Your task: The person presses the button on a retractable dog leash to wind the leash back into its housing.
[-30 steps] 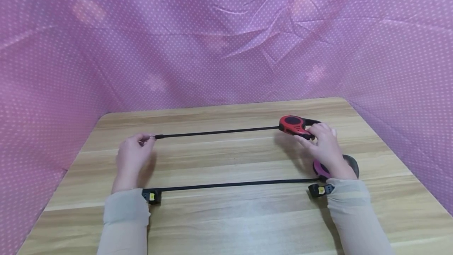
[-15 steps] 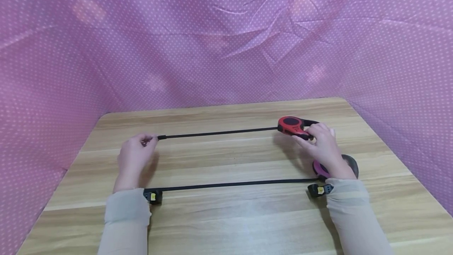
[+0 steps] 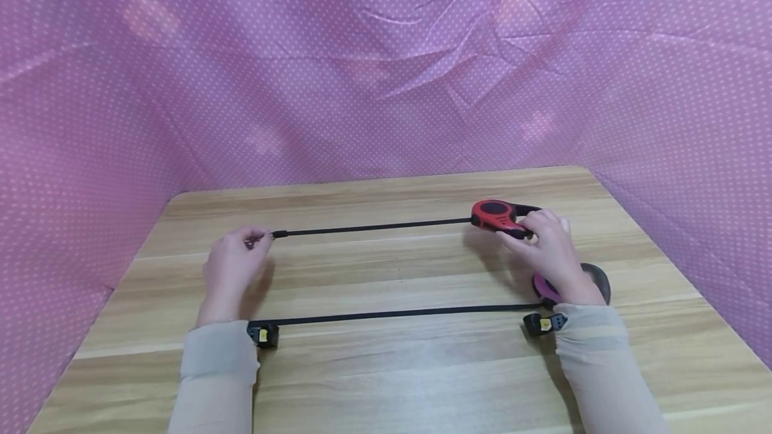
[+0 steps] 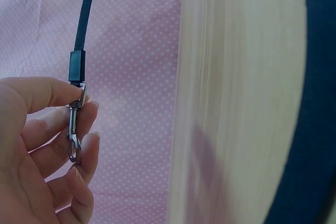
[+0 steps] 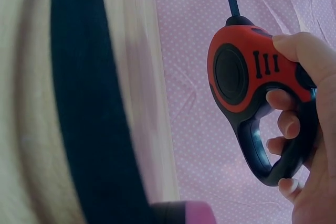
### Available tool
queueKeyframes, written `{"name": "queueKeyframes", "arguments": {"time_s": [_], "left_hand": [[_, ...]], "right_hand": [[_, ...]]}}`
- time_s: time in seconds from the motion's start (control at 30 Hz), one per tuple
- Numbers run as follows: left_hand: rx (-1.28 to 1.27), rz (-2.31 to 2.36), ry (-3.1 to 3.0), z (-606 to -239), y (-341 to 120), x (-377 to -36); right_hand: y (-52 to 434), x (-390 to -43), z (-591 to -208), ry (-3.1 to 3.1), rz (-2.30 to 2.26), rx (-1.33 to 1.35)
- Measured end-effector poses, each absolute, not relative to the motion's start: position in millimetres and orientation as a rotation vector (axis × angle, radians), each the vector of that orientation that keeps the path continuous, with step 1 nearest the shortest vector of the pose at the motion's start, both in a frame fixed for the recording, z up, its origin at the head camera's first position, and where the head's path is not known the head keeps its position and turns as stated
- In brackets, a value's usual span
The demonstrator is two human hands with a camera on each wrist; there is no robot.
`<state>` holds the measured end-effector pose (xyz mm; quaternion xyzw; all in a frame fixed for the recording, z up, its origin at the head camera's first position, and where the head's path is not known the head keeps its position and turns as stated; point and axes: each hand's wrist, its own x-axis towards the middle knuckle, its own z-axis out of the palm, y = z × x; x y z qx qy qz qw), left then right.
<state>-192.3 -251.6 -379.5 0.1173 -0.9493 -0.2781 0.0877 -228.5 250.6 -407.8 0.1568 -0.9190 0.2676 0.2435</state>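
Observation:
My right hand (image 3: 551, 253) grips the black looped handle of a red and black retractable dog leash (image 5: 241, 72), fingers through the loop and thumb on the casing. Out of the casing runs a black strap (image 3: 374, 226), stretched straight across to the left side. At its far end is a silver snap hook (image 4: 74, 124), hanging from a black sleeve (image 4: 77, 66). My left hand (image 3: 232, 266) pinches the top of the hook between thumb and fingers. The leash is held up above the wooden table (image 3: 386, 374), with shadows under both hands.
A second retractable leash, purple and dark (image 3: 545, 288), lies under my right wrist and is partly hidden. Its black strap (image 3: 398, 314) runs across the table towards my left sleeve. Pink dotted cloth (image 3: 386, 86) hangs around the table's back and sides.
My left hand has moved slightly right with the snap hook, and my right hand slightly left with the red leash. The strap between them is a little shorter.

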Motion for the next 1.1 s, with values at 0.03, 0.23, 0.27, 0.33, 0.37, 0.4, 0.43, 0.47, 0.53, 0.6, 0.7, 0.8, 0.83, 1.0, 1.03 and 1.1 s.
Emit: {"name": "queueKeyframes", "arguments": {"time_s": [0.03,0.23,0.27,0.33,0.37,0.4,0.43,0.47,0.53,0.6,0.7,0.8,0.83,1.0,1.03,1.1], "left_hand": [[0.35,-0.829,-2.828,-379.4,-251.1,-192.2],[0.335,-0.847,-2.841,-378.8,-248.1,-191.7],[0.332,-0.852,-2.843,-379.0,-247.7,-191.6],[0.327,-0.858,-2.846,-379.5,-247.3,-191.8],[0.324,-0.858,-2.85,-379.7,-247.0,-191.8],[0.324,-0.858,-2.851,-379.8,-246.7,-191.9],[0.322,-0.858,-2.85,-380.2,-246.7,-192.1],[0.319,-0.857,-2.85,-380.4,-246.6,-192.3],[0.314,-0.854,-2.85,-380.6,-246.3,-192.5],[0.311,-0.86,-2.846,-380.5,-246.1,-192.4],[0.307,-0.866,-2.846,-379.9,-245.7,-191.8],[0.3,-0.862,-2.846,-379.7,-245.4,-191.6],[0.297,-0.86,-2.848,-379.6,-245.2,-191.5],[0.28,-0.858,-2.854,-379.2,-243.6,-191.5],[0.277,-0.86,-2.854,-379.1,-243.3,-191.6],[0.27,-0.86,-2.853,-379.3,-242.7,-192.1]], "right_hand": [[250.5,-228.6,-407.9,-2.509,0.728,0.431],[250.0,-228.8,-408.7,-2.503,0.723,0.444],[249.9,-228.8,-408.8,-2.503,0.723,0.444],[249.5,-228.6,-408.9,-2.505,0.72,0.448],[249.2,-228.5,-408.9,-2.506,0.718,0.45],[248.8,-228.5,-409.0,-2.506,0.718,0.452],[248.5,-228.4,-408.9,-2.507,0.714,0.456],[248.1,-228.4,-408.9,-2.506,0.714,0.459],[247.5,-228.6,-408.7,-2.504,0.713,0.464],[247.0,-228.7,-408.4,-2.502,0.708,0.468],[245.9,-228.0,-407.6,-2.51,0.705,0.462],[244.9,-227.1,-407.1,-2.52,0.706,0.457],[244.6,-226.7,-406.9,-2.524,0.709,0.454],[244.2,-226.4,-406.6,-2.522,0.71,0.458],[244.2,-226.4,-406.6,-2.521,0.711,0.458],[244.1,-226.4,-406.7,-2.514,0.71,0.464]]}}
